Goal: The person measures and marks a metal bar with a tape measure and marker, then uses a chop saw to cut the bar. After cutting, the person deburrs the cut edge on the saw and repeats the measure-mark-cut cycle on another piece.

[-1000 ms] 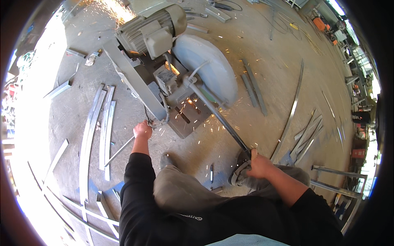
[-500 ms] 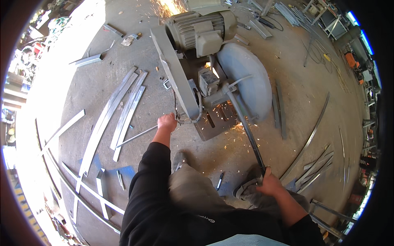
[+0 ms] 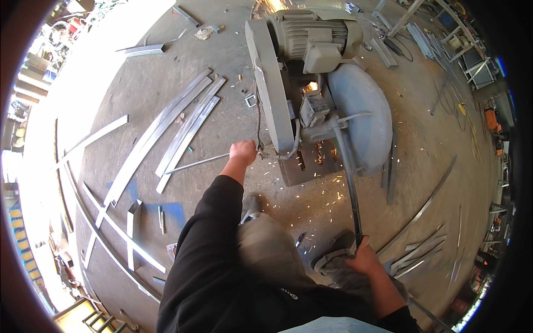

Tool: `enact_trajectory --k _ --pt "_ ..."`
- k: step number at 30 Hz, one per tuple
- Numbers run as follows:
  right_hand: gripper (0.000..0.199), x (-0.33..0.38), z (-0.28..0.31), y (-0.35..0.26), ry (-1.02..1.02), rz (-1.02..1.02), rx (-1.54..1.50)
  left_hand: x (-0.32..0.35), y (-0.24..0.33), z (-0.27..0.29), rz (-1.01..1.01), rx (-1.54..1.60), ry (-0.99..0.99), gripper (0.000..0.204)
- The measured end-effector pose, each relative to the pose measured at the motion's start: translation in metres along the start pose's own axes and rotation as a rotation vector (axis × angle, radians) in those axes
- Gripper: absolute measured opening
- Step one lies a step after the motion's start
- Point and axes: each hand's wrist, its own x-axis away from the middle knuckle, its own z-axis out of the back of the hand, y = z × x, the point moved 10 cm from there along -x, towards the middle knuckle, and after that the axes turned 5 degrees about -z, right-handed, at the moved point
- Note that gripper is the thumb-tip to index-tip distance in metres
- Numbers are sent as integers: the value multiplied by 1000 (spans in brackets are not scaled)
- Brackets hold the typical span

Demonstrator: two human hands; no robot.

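A cut-off saw with a greenish-grey motor (image 3: 313,39) and a rounded grey blade guard (image 3: 361,116) stands on the floor in front of me. My right hand (image 3: 366,256) is wrapped round the black end of its long lever handle (image 3: 351,194). Beside the saw's left side, my left hand (image 3: 242,152) is closed on a thin metal rod (image 3: 197,163), which sticks out to the left. Orange sparks (image 3: 319,158) scatter over the base plate (image 3: 294,173) and down toward my shoes. The guard hides the blade, and the rod's far end is out of sight.
Long metal bars (image 3: 161,136) lie on the floor to the left, with more strips (image 3: 419,250) at the right. A marker (image 3: 300,240) rests between my feet. Bright sparks (image 3: 272,5) spray behind the saw. A metal frame stand (image 3: 408,19) is at the far right.
The view has shifted, so the saw appears farther right and slightly higher. Sparks now reach nearer my feet. Both hands keep their holds.
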Motion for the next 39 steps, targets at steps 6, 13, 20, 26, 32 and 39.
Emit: enact_trajectory --k 6,13,20,26,32,39 --pt "86 -7 -5 5 30 36 15 -1 -1 -1 -9 24 -4 33" --pt "84 -4 -2 0 10 34 -16 3 1 3 -10 26 -4 32" --pt "85 -7 -6 1 -3 22 46 2 0 4 -5 21 -2 34" --pt "85 -9 -7 1 -20 8 56 1 -1 3 -19 45 37 31" --pt "86 -10 -8 0 -36 8 66 -3 -3 0 -7 54 12 31" --pt "91 -10 -10 -2 -65 12 66 -3 -1 1 -22 30 23 31"
